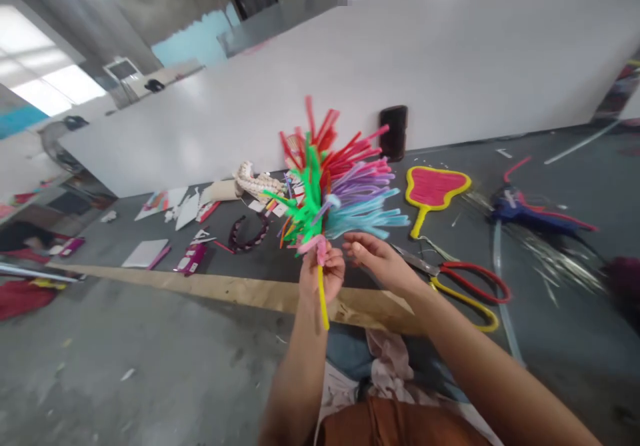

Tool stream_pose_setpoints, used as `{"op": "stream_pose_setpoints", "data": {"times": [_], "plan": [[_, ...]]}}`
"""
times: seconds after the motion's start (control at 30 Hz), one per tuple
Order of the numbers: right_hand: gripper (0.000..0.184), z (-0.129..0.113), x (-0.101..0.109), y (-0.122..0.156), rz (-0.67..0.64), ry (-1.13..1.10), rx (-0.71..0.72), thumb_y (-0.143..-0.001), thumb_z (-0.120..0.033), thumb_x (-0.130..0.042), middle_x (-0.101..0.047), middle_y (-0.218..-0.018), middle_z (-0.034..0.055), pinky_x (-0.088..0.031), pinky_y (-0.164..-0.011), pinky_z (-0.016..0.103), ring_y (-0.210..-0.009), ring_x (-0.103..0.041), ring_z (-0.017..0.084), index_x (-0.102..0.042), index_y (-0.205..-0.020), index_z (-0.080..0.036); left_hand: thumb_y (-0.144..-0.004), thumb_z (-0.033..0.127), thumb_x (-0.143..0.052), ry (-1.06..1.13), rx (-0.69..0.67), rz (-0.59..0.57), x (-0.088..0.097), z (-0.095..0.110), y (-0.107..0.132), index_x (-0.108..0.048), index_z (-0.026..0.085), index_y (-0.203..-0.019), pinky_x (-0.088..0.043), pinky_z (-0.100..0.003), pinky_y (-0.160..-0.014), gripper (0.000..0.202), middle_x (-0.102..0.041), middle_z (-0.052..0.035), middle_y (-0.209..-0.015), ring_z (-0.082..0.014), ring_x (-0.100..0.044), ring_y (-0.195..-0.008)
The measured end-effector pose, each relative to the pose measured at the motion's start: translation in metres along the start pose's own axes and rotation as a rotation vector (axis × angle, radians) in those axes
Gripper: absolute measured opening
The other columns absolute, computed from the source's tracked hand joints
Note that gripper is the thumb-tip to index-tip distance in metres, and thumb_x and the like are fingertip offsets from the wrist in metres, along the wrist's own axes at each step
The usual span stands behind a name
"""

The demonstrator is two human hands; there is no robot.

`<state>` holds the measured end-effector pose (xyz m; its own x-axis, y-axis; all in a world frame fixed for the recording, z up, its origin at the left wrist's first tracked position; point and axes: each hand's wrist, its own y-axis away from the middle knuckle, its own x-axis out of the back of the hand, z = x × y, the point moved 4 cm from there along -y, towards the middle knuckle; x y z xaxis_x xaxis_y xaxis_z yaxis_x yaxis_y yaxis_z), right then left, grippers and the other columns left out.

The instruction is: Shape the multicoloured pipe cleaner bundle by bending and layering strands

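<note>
My left hand [325, 274] is closed around the base of a bunch of pipe cleaners [345, 189], held upright above the table's front edge. Green strands fan out at its left, red and pink at the top, purple and light blue at the right. A pink piece [320, 246] wraps the bunch near my fingers, and a yellow stem [323, 299] sticks out below them. Just right of the base is my right hand [375, 257], its fingers loosely curled and apart, with nothing visible in them. Scissors [440, 271] with red and yellow handles lie beside my right forearm.
On the dark table [360, 259] are a pink and yellow fan-shaped piece [435, 189], a dark braided headband [250, 233], purple packs [193, 257] and a blue-wrapped bundle [530, 213]. A phone [393, 133] leans on the white partition [450, 66] behind.
</note>
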<state>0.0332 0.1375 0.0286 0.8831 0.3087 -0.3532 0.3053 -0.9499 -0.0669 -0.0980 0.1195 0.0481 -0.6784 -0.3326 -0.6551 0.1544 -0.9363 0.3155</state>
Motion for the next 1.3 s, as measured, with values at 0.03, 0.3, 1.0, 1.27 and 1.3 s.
{"op": "stream_pose_setpoints", "data": {"times": [0.03,0.3,1.0,1.27,1.3], "plan": [[0.051,-0.004,-0.003,-0.006,-0.023,-0.032,0.003,-0.074,-0.064,-0.073,-0.07,-0.094,0.0034,-0.051,-0.066,0.027,-0.078,-0.061,0.014,-0.067,-0.104,-0.023,-0.087,0.019,-0.064,0.018,0.01,-0.022,-0.001,-0.001,0.002,-0.053,0.017,-0.065,-0.036,-0.012,-0.044,0.025,-0.045,0.0049,-0.057,-0.0033,-0.039,-0.048],[0.053,-0.018,-0.035,-0.025,-0.386,-0.263,-0.176,-0.06,-0.061,-0.085,-0.07,-0.074,0.0057,-0.058,-0.066,0.033,-0.068,-0.066,0.018,-0.068,-0.079,-0.015,-0.084,0.022,-0.069,0.064,0.067,-0.112,0.002,-0.034,0.022,-0.053,0.021,-0.067,-0.032,-0.016,-0.041,0.023,-0.04,0.007,-0.048,-0.0071,-0.027,-0.044],[0.1,-0.045,-0.006,-0.02,0.514,0.24,0.47,-0.069,-0.042,-0.083,-0.04,-0.151,0.0128,-0.027,-0.12,0.048,-0.14,-0.039,0.028,-0.029,-0.151,-0.024,-0.061,0.017,-0.077,-0.121,-0.074,-0.185,-0.004,-0.003,0.021,-0.068,0.018,-0.074,-0.058,-0.03,-0.076,0.015,-0.075,-0.0014,-0.084,-0.0173,-0.07,-0.083],[0.078,-0.056,0.007,-0.005,0.288,0.351,0.454,-0.085,-0.045,-0.068,-0.044,-0.148,0.0121,-0.048,-0.102,0.041,-0.124,-0.055,0.025,-0.03,-0.15,-0.028,-0.057,0.034,-0.093,-0.16,-0.188,-0.115,-0.008,0.0,0.009,-0.072,0.017,-0.093,-0.056,-0.031,-0.081,0.044,-0.077,-0.0059,-0.097,-0.0205,-0.073,-0.09],[0.073,-0.055,0.014,0.001,0.313,0.327,0.426,-0.086,-0.045,-0.066,-0.045,-0.145,0.012,-0.053,-0.093,0.038,-0.111,-0.061,0.022,-0.031,-0.149,-0.03,-0.056,0.034,-0.093,-0.16,-0.206,-0.102,-0.007,0.003,0.007,-0.072,0.017,-0.092,-0.056,-0.031,-0.079,0.045,-0.077,-0.0055,-0.094,-0.0198,-0.073,-0.087]]}}
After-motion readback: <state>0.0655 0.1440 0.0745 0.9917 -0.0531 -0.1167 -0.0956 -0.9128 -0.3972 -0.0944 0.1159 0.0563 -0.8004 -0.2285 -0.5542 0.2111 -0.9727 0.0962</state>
